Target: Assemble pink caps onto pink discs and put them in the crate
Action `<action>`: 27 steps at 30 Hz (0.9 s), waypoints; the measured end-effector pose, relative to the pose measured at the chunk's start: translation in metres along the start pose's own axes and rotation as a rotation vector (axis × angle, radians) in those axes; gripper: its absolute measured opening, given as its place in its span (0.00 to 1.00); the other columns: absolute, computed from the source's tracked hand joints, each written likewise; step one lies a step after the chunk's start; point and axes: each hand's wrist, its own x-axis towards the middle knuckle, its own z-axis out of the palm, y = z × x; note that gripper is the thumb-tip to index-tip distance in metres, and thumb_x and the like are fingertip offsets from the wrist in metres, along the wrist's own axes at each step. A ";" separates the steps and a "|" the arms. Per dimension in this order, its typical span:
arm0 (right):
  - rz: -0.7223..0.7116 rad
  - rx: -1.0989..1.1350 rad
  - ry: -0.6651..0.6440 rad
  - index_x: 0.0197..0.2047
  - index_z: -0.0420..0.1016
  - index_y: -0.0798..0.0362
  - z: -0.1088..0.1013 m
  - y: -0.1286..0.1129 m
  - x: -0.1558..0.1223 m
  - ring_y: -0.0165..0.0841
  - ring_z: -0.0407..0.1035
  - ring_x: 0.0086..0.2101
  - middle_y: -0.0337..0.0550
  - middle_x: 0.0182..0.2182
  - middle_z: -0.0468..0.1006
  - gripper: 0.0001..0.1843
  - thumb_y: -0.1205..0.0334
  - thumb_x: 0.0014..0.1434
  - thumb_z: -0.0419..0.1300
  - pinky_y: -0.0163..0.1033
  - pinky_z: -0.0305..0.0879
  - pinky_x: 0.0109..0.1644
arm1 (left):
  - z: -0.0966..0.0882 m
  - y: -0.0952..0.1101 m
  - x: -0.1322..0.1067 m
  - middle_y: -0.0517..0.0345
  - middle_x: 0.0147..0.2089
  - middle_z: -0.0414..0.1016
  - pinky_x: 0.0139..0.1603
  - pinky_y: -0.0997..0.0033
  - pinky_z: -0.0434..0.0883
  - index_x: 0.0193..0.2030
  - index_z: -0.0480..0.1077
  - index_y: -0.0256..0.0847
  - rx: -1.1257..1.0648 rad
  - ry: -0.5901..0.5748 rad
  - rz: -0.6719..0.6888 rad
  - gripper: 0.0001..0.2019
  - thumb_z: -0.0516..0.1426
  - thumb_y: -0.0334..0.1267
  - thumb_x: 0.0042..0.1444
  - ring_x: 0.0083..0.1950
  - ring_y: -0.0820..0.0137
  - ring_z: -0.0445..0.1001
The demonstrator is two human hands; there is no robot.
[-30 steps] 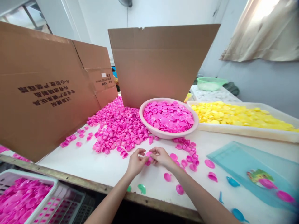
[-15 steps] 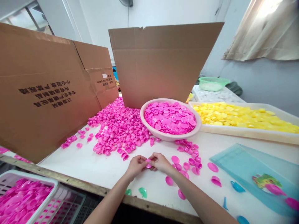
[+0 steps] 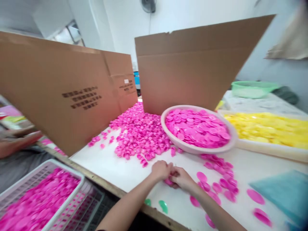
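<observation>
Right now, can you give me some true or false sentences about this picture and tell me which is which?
1. The left hand and right hand are close together at a pink plastic piece. True.
2. The round basin is full of water. False: it holds pink plastic discs.
3. A heap of pink cup-shaped pieces lies left of the basin. True.
4. The crate at the lower left holds green pieces. False: it holds more pink discs.
5. Another person's hand shows at the left edge. True.
</observation>
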 end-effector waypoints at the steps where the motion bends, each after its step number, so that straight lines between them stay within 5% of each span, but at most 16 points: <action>1: -0.023 0.011 -0.021 0.26 0.58 0.54 0.001 0.003 0.000 0.28 0.67 0.17 0.34 0.16 0.69 0.11 0.64 0.40 0.59 0.28 0.60 0.17 | 0.001 0.004 -0.001 0.45 0.35 0.73 0.37 0.65 0.62 0.33 0.70 0.34 0.075 0.056 0.013 0.24 0.39 0.48 0.55 0.37 0.62 0.70; 4: 0.039 0.019 -0.087 0.24 0.55 0.54 -0.002 0.011 0.004 0.22 0.57 0.11 0.31 0.10 0.61 0.17 0.57 0.39 0.61 0.24 0.46 0.12 | 0.005 0.009 -0.003 0.47 0.37 0.71 0.41 0.60 0.60 0.36 0.69 0.37 0.250 0.089 0.170 0.15 0.46 0.43 0.52 0.40 0.62 0.68; 8: 0.174 0.029 -0.223 0.25 0.56 0.53 -0.007 0.015 0.016 0.19 0.53 0.10 0.30 0.11 0.59 0.22 0.51 0.34 0.63 0.23 0.39 0.12 | 0.010 0.004 0.003 0.50 0.38 0.70 0.40 0.55 0.60 0.38 0.67 0.38 0.316 -0.045 0.219 0.17 0.55 0.45 0.42 0.40 0.60 0.67; 21: 0.215 -0.029 -0.239 0.24 0.56 0.52 0.002 0.006 0.016 0.21 0.56 0.12 0.32 0.14 0.59 0.23 0.49 0.32 0.63 0.25 0.42 0.12 | 0.018 -0.004 0.012 0.57 0.41 0.67 0.37 0.57 0.60 0.39 0.62 0.43 0.242 -0.121 0.233 0.21 0.56 0.51 0.39 0.36 0.66 0.67; 27: 0.208 0.047 -0.191 0.23 0.55 0.53 -0.001 0.014 0.015 0.21 0.58 0.14 0.32 0.14 0.59 0.23 0.49 0.33 0.64 0.24 0.44 0.14 | 0.011 -0.005 0.007 0.54 0.42 0.67 0.38 0.58 0.61 0.43 0.61 0.42 0.241 -0.056 0.204 0.15 0.46 0.46 0.51 0.37 0.66 0.68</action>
